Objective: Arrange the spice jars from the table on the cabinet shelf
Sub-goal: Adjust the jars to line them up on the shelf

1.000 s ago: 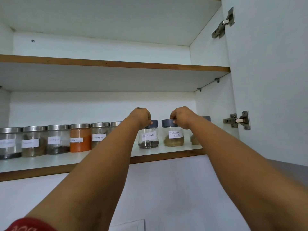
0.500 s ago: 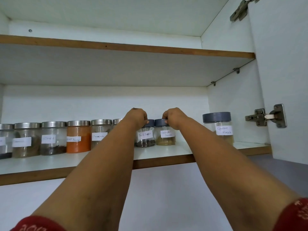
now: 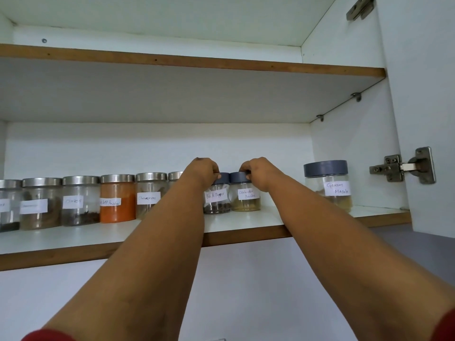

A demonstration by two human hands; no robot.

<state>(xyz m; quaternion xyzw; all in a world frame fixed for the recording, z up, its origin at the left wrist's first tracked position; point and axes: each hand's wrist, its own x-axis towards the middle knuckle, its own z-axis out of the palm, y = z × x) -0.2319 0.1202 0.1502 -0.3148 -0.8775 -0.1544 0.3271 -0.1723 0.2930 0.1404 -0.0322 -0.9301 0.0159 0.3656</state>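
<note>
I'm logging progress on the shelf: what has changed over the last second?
Little has changed. The left hand still grips the Black Pepper jar by its lid and the right hand the Coriander Powder jar; the two jars now stand closer together. The camera shifted, bringing the Garam Masala jar into full view. The steel-lidded jars stayed put.

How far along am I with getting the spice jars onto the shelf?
Mostly done: steel-lidded jars line the shelf, and Garam Masala stands at the right. In hand: your left hand grips Black Pepper, your right hand grips Coriander Powder. Left: letting go. The table is out of view.
</note>
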